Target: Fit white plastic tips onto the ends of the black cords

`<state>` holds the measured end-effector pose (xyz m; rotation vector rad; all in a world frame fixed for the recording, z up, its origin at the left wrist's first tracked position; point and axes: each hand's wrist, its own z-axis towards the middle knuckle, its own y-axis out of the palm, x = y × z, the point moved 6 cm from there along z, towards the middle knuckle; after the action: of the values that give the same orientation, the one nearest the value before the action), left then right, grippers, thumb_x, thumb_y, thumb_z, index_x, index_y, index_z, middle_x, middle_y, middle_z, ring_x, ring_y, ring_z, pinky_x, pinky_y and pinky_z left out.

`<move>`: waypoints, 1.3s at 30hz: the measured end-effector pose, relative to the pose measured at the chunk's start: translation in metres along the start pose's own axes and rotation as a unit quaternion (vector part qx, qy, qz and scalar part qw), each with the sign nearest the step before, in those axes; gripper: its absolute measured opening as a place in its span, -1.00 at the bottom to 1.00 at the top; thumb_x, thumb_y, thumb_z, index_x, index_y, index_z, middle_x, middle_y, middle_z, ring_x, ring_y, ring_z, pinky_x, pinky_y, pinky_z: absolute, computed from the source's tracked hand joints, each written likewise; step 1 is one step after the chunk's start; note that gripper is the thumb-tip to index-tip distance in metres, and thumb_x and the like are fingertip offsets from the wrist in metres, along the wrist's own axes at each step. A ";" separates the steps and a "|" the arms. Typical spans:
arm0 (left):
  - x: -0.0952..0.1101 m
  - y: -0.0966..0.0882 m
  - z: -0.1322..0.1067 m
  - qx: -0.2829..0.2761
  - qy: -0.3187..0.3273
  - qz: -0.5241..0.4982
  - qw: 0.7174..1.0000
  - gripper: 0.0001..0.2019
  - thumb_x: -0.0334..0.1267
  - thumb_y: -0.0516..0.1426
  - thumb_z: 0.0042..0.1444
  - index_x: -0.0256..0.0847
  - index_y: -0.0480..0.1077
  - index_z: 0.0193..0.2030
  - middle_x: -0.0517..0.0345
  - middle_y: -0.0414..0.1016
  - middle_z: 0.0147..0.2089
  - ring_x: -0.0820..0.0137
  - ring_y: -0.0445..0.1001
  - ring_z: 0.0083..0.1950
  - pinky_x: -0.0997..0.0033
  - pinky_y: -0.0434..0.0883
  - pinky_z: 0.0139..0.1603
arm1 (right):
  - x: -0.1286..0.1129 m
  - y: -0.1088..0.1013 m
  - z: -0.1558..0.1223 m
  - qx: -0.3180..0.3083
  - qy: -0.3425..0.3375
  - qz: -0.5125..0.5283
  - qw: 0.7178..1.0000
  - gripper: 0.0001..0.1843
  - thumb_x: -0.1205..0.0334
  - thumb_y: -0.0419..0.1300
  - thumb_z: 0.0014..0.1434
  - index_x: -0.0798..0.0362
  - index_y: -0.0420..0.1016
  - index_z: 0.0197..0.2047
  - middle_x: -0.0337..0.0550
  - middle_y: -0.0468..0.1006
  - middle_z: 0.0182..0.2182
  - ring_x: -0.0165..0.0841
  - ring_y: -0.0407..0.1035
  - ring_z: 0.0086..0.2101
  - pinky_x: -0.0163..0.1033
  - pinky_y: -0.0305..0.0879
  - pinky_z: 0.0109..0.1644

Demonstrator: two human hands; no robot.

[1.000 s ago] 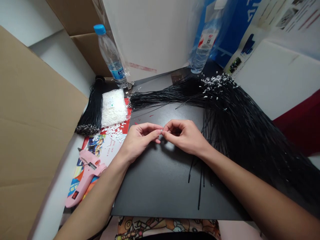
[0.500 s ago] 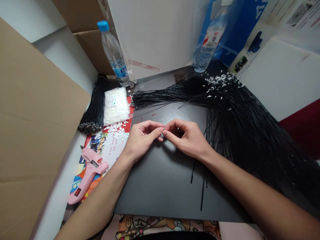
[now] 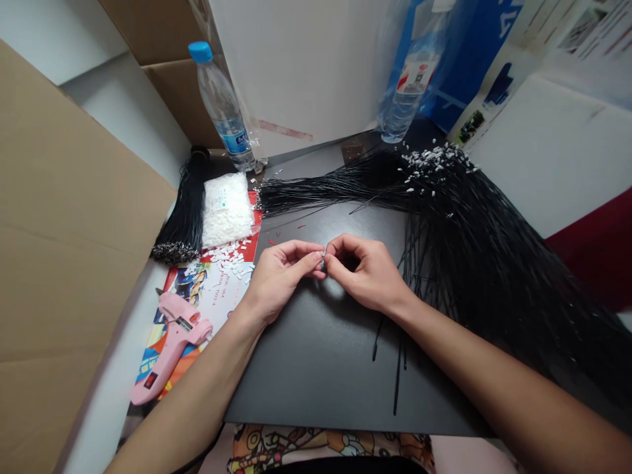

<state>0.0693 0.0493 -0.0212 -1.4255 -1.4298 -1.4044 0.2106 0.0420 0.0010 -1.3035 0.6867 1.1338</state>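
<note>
My left hand [image 3: 284, 280] and my right hand [image 3: 363, 273] meet above a matte black board [image 3: 316, 375], their fingertips pinching a tiny pale piece [image 3: 322, 258]. Its exact form is mostly hidden by my fingers. To the right lies a large spread of thin black cords [image 3: 474, 263], many tipped with small white pieces. Left of my left hand are a clear bag of white pieces [image 3: 227, 210], a black cord bundle with metallic ends [image 3: 184, 220], and loose white pieces [image 3: 228, 259] on a printed sheet [image 3: 210, 289].
A pink glue gun [image 3: 170, 345] lies on the printed sheet near my left forearm. Two water bottles [image 3: 222, 105] [image 3: 405, 99] stand at the back. A large cardboard sheet [image 3: 74, 230] rises along the left side, and white panels stand behind the board.
My hands stay close together, still pinching at the fingertips. The whole scene shifts slightly in view with my head; no object has visibly been moved.
</note>
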 end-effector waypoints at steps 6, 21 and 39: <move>0.002 0.003 -0.002 0.018 0.021 -0.006 1.000 -0.76 -0.24 0.42 -0.10 -0.31 0.58 -0.31 0.15 0.62 -0.40 0.52 0.53 -0.43 0.51 0.50 -0.29 | -0.002 0.002 0.000 0.000 -0.017 0.005 1.000 -0.91 0.29 0.15 0.11 0.08 0.43 -0.42 -0.27 0.53 -0.53 -0.49 0.34 -0.51 -0.39 0.21 -0.39; 0.001 0.002 -0.004 0.021 0.025 0.061 0.998 -0.79 -0.21 0.36 -0.03 -0.32 0.57 -0.30 0.11 0.62 -0.37 0.47 0.52 -0.39 0.42 0.50 -0.24 | 0.001 0.003 0.000 -0.017 -0.006 -0.015 1.000 -0.90 0.30 0.14 0.12 0.09 0.44 -0.41 -0.25 0.57 -0.52 -0.47 0.38 -0.49 -0.37 0.25 -0.35; 0.064 -0.082 -0.027 0.071 0.076 0.594 0.797 -0.75 -0.21 0.11 0.15 -0.16 0.53 -0.09 0.04 0.59 -0.12 0.26 0.51 -0.22 0.23 0.42 -0.10 | -0.012 -0.208 0.076 0.288 0.137 -0.451 0.834 -0.95 0.21 0.27 0.15 -0.03 0.48 -0.33 0.00 0.53 -0.39 -0.11 0.45 -0.24 0.14 0.35 -0.05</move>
<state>-0.0263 0.0530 0.0264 -1.5713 -0.2816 -0.5262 0.3827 0.1347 0.1069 -1.0497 0.4561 -0.0513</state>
